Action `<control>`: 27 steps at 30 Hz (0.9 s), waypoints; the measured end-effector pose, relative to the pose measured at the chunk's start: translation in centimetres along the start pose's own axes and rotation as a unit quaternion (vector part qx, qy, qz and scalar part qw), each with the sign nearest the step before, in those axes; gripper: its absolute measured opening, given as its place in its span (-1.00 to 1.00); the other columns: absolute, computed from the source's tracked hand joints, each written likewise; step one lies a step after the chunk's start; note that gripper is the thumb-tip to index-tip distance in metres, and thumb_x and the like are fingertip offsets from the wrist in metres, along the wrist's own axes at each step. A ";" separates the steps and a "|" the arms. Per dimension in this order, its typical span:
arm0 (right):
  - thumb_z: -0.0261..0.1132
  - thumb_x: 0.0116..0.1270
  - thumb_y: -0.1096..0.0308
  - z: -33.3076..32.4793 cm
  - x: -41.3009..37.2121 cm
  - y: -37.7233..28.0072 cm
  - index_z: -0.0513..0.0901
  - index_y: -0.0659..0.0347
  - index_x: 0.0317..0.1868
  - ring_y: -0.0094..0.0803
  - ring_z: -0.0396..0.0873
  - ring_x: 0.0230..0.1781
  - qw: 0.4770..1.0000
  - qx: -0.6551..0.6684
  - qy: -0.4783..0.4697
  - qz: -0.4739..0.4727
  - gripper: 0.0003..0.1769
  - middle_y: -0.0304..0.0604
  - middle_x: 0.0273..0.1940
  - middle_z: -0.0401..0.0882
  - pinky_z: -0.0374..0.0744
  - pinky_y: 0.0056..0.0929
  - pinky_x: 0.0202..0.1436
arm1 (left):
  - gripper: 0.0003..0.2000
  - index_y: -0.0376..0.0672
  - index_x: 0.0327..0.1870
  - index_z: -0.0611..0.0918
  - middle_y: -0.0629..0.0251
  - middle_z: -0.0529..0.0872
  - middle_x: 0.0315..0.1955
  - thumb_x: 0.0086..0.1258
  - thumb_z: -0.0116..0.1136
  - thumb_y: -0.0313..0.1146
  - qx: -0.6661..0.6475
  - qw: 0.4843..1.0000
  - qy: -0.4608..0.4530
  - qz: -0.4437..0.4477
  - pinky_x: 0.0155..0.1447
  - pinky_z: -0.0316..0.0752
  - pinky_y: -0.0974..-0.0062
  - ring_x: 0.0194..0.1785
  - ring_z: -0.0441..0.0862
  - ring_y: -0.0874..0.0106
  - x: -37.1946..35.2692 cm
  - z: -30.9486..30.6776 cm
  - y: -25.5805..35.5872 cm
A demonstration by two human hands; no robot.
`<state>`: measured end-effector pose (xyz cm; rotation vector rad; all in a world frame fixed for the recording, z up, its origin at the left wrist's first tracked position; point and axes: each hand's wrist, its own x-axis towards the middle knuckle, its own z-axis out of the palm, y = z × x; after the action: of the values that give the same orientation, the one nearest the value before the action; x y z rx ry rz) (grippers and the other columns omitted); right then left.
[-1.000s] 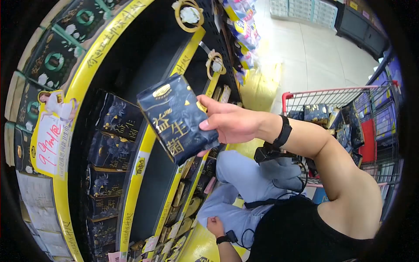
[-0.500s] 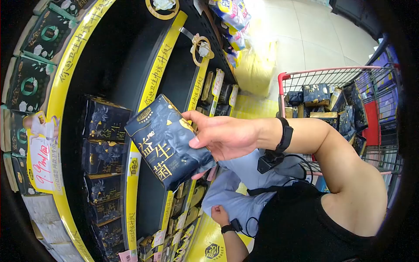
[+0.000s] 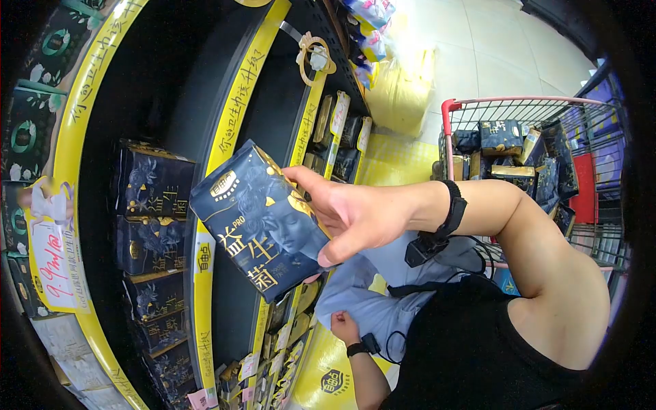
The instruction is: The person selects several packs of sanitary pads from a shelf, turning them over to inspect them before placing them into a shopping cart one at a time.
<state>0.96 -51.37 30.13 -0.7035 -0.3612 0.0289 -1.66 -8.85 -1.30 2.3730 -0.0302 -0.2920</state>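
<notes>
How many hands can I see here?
2. The right hand holds the dark blue pack up by the shelf; the left hand rests low on the trousers. Others may be hidden.

The right hand (image 3: pixel 362 212) holds a dark blue pack (image 3: pixel 256 219) with gold letters, close to a shelf (image 3: pixel 205 253) full of the same packs. The left hand (image 3: pixel 342 328) rests low on the knee. A red cart (image 3: pixel 478 109) stands behind with more packs.
</notes>
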 end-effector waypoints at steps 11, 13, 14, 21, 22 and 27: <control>0.34 0.29 0.61 -0.2 0.3 1.0 -0.17 0.20 0.47 -0.41 0.67 0.01 0.997 -0.075 0.018 -0.005 -0.04 0.00 0.16 0.54 0.72 -0.40 -0.09 | -0.92 -0.25 -0.36 0.57 0.37 0.56 -0.55 0.30 0.22 -0.47 0.002 1.000 -0.009 -0.012 -0.33 0.42 0.53 -0.47 0.48 0.53 0.0 -0.3 1.0; 0.36 0.33 0.54 -0.6 0.3 1.4 -0.13 0.19 0.46 -0.43 0.66 0.01 0.994 -0.110 0.021 0.010 -0.09 0.00 0.15 0.55 0.73 -0.44 -0.18 | -0.92 -0.25 -0.35 0.57 0.37 0.56 -0.55 0.30 0.22 -0.47 0.004 1.000 -0.007 -0.011 -0.33 0.42 0.53 -0.47 0.48 0.53 0.1 -0.2 0.9; 0.37 0.36 0.49 -0.6 0.3 1.7 -0.10 0.19 0.45 -0.44 0.66 0.01 0.993 -0.112 0.024 0.011 -0.12 0.00 0.14 0.56 0.73 -0.46 -0.22 | -0.92 -0.25 -0.36 0.57 0.37 0.56 -0.55 0.30 0.22 -0.47 -0.005 1.000 -0.007 -0.012 -0.33 0.42 0.53 -0.47 0.48 0.52 0.2 -0.1 0.5; 0.30 0.51 0.24 -1.1 1.2 3.7 0.14 0.25 0.38 -0.47 0.62 0.04 0.995 -0.061 0.057 -0.055 -0.36 -0.06 0.11 0.62 0.70 -0.48 -0.10 | -0.92 -0.25 -0.37 0.58 0.36 0.58 -0.56 0.30 0.22 -0.48 -0.015 1.000 -0.008 -0.011 -0.32 0.43 0.52 -0.47 0.49 0.52 0.5 0.0 -0.4; 0.29 0.52 0.20 -1.3 1.3 4.0 0.18 0.26 0.36 -0.49 0.61 0.05 0.996 -0.041 0.067 -0.039 -0.39 -0.06 0.12 0.62 0.67 -0.47 -0.03 | -0.93 -0.25 -0.37 0.58 0.36 0.58 -0.56 0.29 0.22 -0.48 -0.010 1.000 -0.008 -0.011 -0.32 0.43 0.52 -0.47 0.50 0.52 0.5 0.0 -0.3; 0.22 0.56 0.20 -2.0 1.1 5.7 0.26 0.32 0.38 -0.56 0.46 0.22 0.998 -0.017 0.063 0.017 -0.44 -0.14 0.23 0.51 0.45 -0.45 0.33 | -0.94 -0.25 -0.37 0.60 0.38 0.58 -0.56 0.29 0.22 -0.48 -0.020 1.000 -0.006 -0.023 -0.32 0.41 0.53 -0.47 0.48 0.53 0.6 0.1 -0.3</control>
<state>3.22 -48.15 25.44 -0.7421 -0.2298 0.0110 -1.16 -8.77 -1.70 2.3348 0.0252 -0.3259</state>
